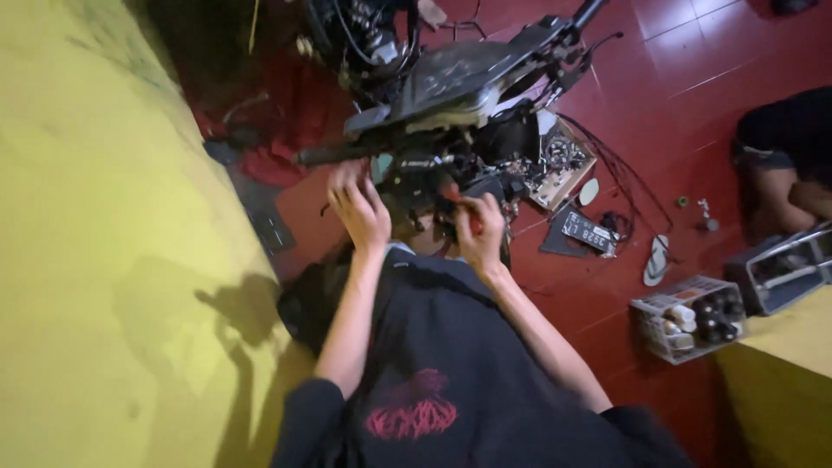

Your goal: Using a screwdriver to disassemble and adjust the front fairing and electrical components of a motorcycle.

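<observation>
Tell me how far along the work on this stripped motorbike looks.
Done: panels look off, parts and a plate lie on the red floor. In hand: left hand and right hand work inside the motorbike wiring. Left: everything remains unassembled.

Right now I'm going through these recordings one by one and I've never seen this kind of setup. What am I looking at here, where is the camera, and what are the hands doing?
There is one picture, taken by a camera worn on a person's head, looking down past their black shirt at their own two bare hands.

Both hands reach into a stripped motorbike with exposed wiring. The left hand rests on the dark parts by its handlebar area. The right hand has its grip closed on a small red thing, too blurred to identify.

On the red tiled floor lie a circuit board, a sandal and a white basket of bottles. A yellow wall runs along the left. Another person sits at the right edge.
</observation>
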